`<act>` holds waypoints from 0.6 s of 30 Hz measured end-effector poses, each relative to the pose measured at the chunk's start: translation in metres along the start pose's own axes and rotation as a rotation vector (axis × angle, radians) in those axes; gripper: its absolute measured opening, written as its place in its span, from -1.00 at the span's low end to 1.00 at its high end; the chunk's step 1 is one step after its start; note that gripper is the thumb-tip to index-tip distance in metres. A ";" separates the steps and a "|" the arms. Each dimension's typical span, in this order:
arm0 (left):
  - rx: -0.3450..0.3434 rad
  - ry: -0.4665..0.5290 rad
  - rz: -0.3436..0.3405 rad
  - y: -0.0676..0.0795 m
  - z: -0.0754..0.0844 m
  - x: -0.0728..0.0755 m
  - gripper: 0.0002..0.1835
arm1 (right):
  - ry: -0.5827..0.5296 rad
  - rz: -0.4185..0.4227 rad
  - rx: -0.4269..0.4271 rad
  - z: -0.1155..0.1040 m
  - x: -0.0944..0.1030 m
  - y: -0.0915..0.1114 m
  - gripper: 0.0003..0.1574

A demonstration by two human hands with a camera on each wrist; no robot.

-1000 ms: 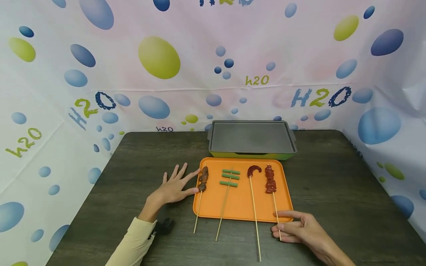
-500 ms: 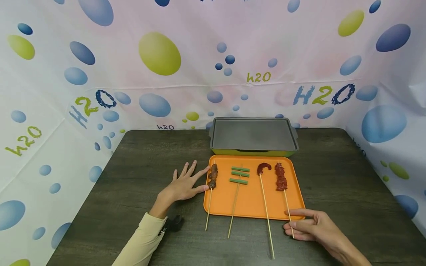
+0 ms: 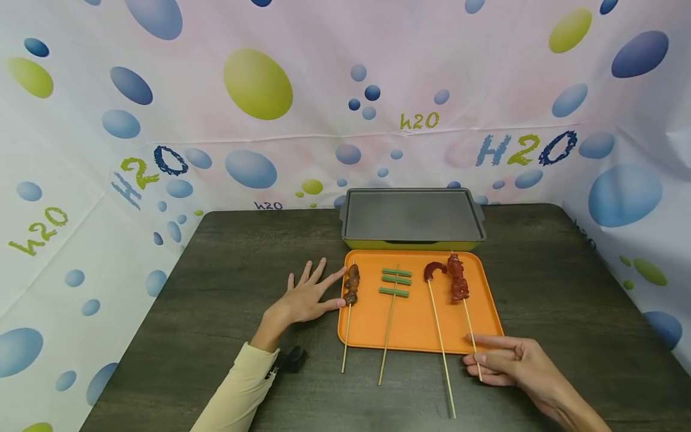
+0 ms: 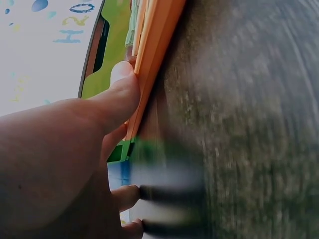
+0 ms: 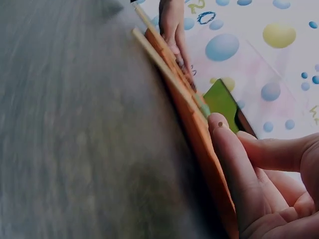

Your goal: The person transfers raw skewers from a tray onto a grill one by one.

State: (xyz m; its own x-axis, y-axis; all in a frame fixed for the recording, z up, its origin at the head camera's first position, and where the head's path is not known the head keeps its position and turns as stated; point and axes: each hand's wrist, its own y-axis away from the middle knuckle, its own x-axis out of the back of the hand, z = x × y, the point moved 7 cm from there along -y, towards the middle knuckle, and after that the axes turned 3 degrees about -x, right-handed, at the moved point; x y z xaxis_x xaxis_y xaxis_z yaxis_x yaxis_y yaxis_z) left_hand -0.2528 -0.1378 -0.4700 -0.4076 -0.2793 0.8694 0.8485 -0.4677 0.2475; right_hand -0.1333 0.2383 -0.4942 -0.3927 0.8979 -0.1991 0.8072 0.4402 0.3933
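Observation:
My right hand (image 3: 520,369) pinches the stick of a skewer of red meat chunks (image 3: 457,279) between thumb and fingers, low on the stick at the tray's near right corner. The meat lies over the right part of the orange tray (image 3: 415,327), its tip reaching the far rim. My left hand (image 3: 308,300) spreads its fingers beside the tray's left edge; thumb and forefinger touch the rim. In the left wrist view, that thumb (image 4: 122,87) presses against the tray's side. Nearest to it lies a skewer of brown pieces (image 3: 352,282).
A skewer with green sticks (image 3: 395,281) and one with a dark red curl (image 3: 434,269) also lie on the tray, their sticks overhanging its near edge. Directly behind stands a grey-topped grill plate (image 3: 412,213) with a green base. A patterned cloth (image 3: 189,90) backs the dark table (image 3: 254,240).
The whole view has shifted a little. My right hand has moved the meat skewer slightly forward and toward the dark red curl. My left hand stays at the tray's left rim.

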 end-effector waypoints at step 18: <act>-0.048 0.016 -0.032 -0.015 -0.001 0.011 -0.10 | 0.084 -0.002 0.138 -0.048 -0.044 -0.025 -0.18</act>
State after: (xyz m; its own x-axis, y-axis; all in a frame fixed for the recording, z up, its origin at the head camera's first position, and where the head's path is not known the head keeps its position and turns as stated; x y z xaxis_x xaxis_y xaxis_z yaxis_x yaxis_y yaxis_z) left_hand -0.2703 -0.1347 -0.4649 -0.4400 -0.2772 0.8542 0.8181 -0.5160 0.2539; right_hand -0.1570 0.1877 -0.4522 -0.4251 0.8970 -0.1214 0.8572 0.4420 0.2643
